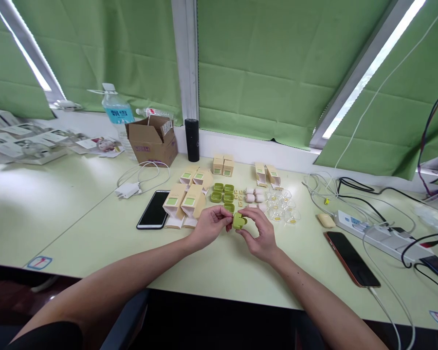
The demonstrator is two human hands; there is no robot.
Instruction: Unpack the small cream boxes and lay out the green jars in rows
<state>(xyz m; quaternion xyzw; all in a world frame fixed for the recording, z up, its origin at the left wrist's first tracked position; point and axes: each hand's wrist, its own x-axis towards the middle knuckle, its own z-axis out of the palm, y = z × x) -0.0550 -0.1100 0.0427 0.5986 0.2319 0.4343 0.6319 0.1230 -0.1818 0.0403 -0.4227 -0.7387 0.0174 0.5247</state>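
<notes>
Fingers (pixel 253 213) of the right hand (pixel 264 238) are parted around a small rounded olive-green case (pixel 237 221), held above the pale-green table (pixel 219 278); the left hand (pixel 212 225) is pinched beside it, any hold unclear. Beyond, square green trays (pixel 216 198) and transparent cups (pixel 291 217) are arranged.

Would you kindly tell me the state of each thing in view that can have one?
Green piece: held in the right hand
Green cases: hollow side up
Cardboard carton: top flaps open
Large water bottle: upright, capped
Black flask: upright
Left phone: screen dark
Right phone: screen dark, cable attached
Power strip: cables plugged in
Green blinds: lowered
</notes>
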